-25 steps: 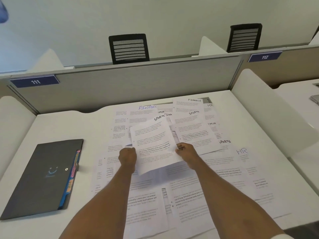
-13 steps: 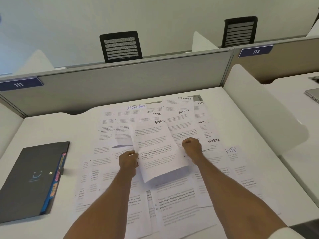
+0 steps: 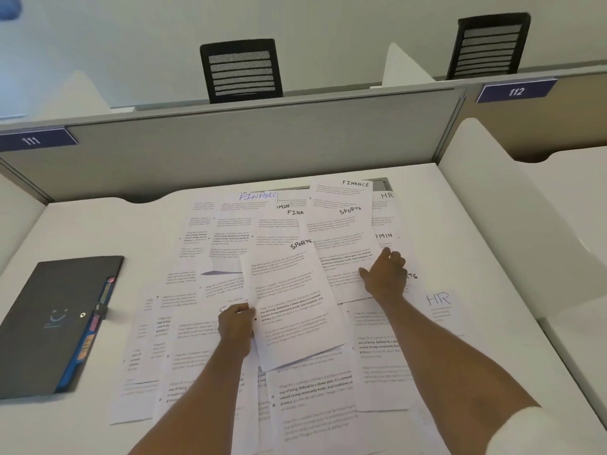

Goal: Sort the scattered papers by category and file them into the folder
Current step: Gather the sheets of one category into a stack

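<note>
White sheet (image 3: 295,310) was pinched at its left edge by left hand (image 3: 236,325), above the paper pile (image 3: 312,405). Right hand (image 3: 386,277) lay flat on pile, right of sheet. Folder (image 3: 49,323) sat well left.

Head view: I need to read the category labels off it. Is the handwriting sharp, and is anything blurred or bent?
Head view: FINANCE label and SPORTS label read clearly, fine print mostly too soft; head view: the wide lens slightly bows the partition; head view: even light, only a faint shadow under the held sheet.
</note>
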`<act>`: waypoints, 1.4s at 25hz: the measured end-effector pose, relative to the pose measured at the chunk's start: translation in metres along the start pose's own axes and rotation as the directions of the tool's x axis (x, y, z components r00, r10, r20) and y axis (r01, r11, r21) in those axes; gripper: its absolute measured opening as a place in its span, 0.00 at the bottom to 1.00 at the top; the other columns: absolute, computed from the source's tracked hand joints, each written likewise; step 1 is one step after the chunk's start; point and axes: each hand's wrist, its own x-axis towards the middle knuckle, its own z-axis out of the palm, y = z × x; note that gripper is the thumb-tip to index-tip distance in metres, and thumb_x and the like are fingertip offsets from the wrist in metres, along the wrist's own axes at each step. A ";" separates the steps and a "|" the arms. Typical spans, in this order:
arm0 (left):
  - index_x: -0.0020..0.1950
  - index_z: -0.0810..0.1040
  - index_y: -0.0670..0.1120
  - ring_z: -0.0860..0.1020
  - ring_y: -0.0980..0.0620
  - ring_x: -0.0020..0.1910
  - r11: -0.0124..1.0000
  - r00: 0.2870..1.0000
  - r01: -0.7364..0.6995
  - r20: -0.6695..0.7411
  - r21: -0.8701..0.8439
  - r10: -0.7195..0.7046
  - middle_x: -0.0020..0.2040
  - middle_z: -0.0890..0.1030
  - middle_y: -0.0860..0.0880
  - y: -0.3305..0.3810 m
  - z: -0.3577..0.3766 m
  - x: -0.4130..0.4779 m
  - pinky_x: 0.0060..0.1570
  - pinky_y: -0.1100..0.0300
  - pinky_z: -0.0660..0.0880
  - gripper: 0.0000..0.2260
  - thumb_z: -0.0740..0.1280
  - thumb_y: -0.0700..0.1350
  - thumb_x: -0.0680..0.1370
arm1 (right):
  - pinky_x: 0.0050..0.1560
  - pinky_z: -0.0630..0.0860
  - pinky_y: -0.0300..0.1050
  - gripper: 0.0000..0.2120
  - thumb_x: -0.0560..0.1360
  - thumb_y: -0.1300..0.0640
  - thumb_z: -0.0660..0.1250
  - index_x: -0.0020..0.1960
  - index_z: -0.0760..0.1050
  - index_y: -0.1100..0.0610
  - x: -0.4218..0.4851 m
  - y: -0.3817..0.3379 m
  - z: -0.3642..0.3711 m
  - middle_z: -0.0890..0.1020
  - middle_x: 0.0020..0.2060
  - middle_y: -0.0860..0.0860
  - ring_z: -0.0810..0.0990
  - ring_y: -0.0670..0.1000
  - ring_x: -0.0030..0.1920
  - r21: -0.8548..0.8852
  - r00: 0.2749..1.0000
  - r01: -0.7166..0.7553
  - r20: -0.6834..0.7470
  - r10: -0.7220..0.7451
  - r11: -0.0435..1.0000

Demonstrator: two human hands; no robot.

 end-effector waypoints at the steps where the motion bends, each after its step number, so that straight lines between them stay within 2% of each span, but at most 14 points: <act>1: 0.58 0.84 0.37 0.84 0.34 0.53 1.000 1.000 0.001 -0.006 -0.001 -0.001 0.56 0.85 0.34 0.000 0.001 0.001 0.58 0.34 0.82 0.09 0.70 0.33 0.79 | 0.70 0.72 0.54 0.35 0.78 0.44 0.71 0.74 0.63 0.63 0.002 0.001 0.002 0.71 0.70 0.60 0.70 0.59 0.71 -0.003 1.000 -0.010 0.010 0.010 1.000; 4: 0.59 0.84 0.37 0.84 0.31 0.57 1.000 1.000 0.008 -0.011 0.005 -0.008 0.56 0.85 0.34 -0.002 0.002 0.003 0.57 0.32 0.81 0.09 0.70 0.33 0.79 | 0.69 0.72 0.54 0.36 0.76 0.43 0.74 0.72 0.65 0.63 0.008 0.003 0.002 0.72 0.68 0.60 0.72 0.59 0.69 0.001 0.999 -0.037 0.025 0.037 0.999; 8: 0.58 0.84 0.37 0.84 0.32 0.55 1.000 1.000 0.001 -0.023 0.016 -0.001 0.54 0.85 0.35 -0.004 0.004 0.006 0.55 0.36 0.83 0.09 0.70 0.33 0.79 | 0.70 0.71 0.54 0.36 0.74 0.43 0.76 0.71 0.66 0.62 0.015 0.001 -0.004 0.74 0.68 0.60 0.74 0.60 0.68 0.012 0.991 -0.101 0.086 0.100 0.995; 11: 0.58 0.83 0.36 0.81 0.39 0.44 1.000 1.000 -0.005 -0.004 0.008 0.005 0.49 0.84 0.38 -0.004 0.004 0.009 0.42 0.47 0.79 0.09 0.70 0.33 0.79 | 0.68 0.72 0.53 0.22 0.80 0.52 0.70 0.68 0.71 0.61 0.014 -0.001 -0.002 0.78 0.65 0.59 0.77 0.60 0.66 0.069 0.994 -0.099 0.044 0.096 0.993; 13: 0.59 0.83 0.36 0.78 0.42 0.42 1.000 1.000 -0.010 0.010 -0.012 0.010 0.48 0.83 0.38 -0.004 0.001 0.011 0.40 0.52 0.75 0.09 0.71 0.33 0.79 | 0.62 0.75 0.52 0.09 0.81 0.60 0.64 0.60 0.76 0.60 0.010 -0.003 0.003 0.82 0.59 0.58 0.81 0.60 0.60 0.218 0.996 -0.087 -0.014 0.092 0.972; 15: 0.57 0.83 0.37 0.79 0.42 0.44 0.999 0.999 -0.022 0.026 -0.027 0.022 0.52 0.85 0.36 -0.005 -0.004 0.012 0.44 0.50 0.75 0.08 0.71 0.34 0.79 | 0.55 0.78 0.53 0.06 0.81 0.64 0.62 0.53 0.78 0.60 0.001 -0.007 0.004 0.84 0.54 0.60 0.82 0.62 0.55 0.434 0.990 -0.093 -0.054 0.129 0.896; 18: 0.56 0.83 0.39 0.81 0.40 0.47 0.998 0.998 -0.038 0.043 -0.040 0.040 0.57 0.85 0.35 -0.013 -0.017 0.012 0.47 0.47 0.75 0.07 0.70 0.34 0.79 | 0.56 0.80 0.54 0.09 0.83 0.65 0.62 0.60 0.78 0.64 -0.014 -0.014 0.003 0.84 0.56 0.62 0.82 0.64 0.57 0.604 0.979 -0.035 -0.138 0.147 0.796; 22: 0.56 0.84 0.41 0.84 0.33 0.57 0.999 0.999 -0.045 0.027 -0.021 0.045 0.55 0.86 0.38 -0.024 -0.038 0.010 0.56 0.37 0.81 0.07 0.70 0.35 0.80 | 0.45 0.75 0.41 0.08 0.84 0.64 0.62 0.59 0.78 0.64 -0.034 -0.028 -0.001 0.85 0.53 0.59 0.82 0.57 0.50 0.734 0.940 0.049 -0.264 0.217 0.677; 24: 0.53 0.84 0.42 0.85 0.35 0.52 0.998 0.997 -0.069 0.030 -0.004 0.070 0.53 0.87 0.39 -0.028 -0.049 0.008 0.51 0.40 0.82 0.06 0.70 0.35 0.79 | 0.39 0.70 0.29 0.06 0.83 0.64 0.63 0.57 0.78 0.63 -0.047 -0.035 -0.003 0.85 0.51 0.56 0.79 0.52 0.47 0.766 0.922 0.101 -0.312 0.229 0.635; 25: 0.51 0.85 0.43 0.84 0.38 0.48 0.997 0.996 -0.083 0.033 0.002 0.083 0.52 0.87 0.40 -0.029 -0.054 0.007 0.46 0.44 0.80 0.06 0.70 0.35 0.78 | 0.40 0.71 0.28 0.06 0.83 0.63 0.64 0.57 0.78 0.63 -0.053 -0.037 -0.003 0.84 0.50 0.55 0.79 0.51 0.47 0.784 0.921 0.123 -0.319 0.225 0.608; 28: 0.45 0.85 0.46 0.83 0.42 0.44 0.993 0.992 -0.116 0.051 0.024 0.114 0.45 0.87 0.44 -0.030 -0.070 0.001 0.42 0.53 0.77 0.07 0.70 0.35 0.78 | 0.52 0.80 0.45 0.06 0.83 0.62 0.66 0.57 0.79 0.62 -0.081 -0.036 0.008 0.83 0.51 0.53 0.81 0.53 0.52 0.851 0.946 0.097 -0.240 0.219 0.517; 29: 0.45 0.85 0.47 0.83 0.42 0.44 0.991 0.990 -0.128 0.059 0.039 0.126 0.44 0.87 0.45 -0.031 -0.075 0.000 0.42 0.53 0.78 0.07 0.71 0.35 0.77 | 0.53 0.79 0.47 0.06 0.83 0.61 0.66 0.57 0.79 0.61 -0.092 -0.034 0.015 0.83 0.52 0.54 0.81 0.54 0.53 0.871 0.954 0.060 -0.194 0.228 0.488; 33: 0.48 0.86 0.44 0.86 0.41 0.49 0.984 0.980 -0.162 0.128 0.076 0.151 0.48 0.88 0.45 -0.038 -0.090 -0.002 0.55 0.42 0.83 0.06 0.71 0.36 0.78 | 0.50 0.80 0.48 0.04 0.82 0.59 0.67 0.55 0.79 0.59 -0.141 -0.024 0.043 0.84 0.51 0.56 0.83 0.59 0.53 0.913 0.962 -0.066 -0.050 0.270 0.403; 35: 0.47 0.86 0.45 0.86 0.43 0.47 0.979 0.976 -0.180 0.141 0.091 0.166 0.46 0.88 0.46 -0.041 -0.096 -0.001 0.52 0.45 0.84 0.06 0.70 0.37 0.78 | 0.48 0.81 0.48 0.06 0.82 0.58 0.68 0.55 0.80 0.60 -0.158 -0.019 0.046 0.85 0.50 0.57 0.84 0.59 0.51 0.938 0.947 -0.063 -0.051 0.318 0.340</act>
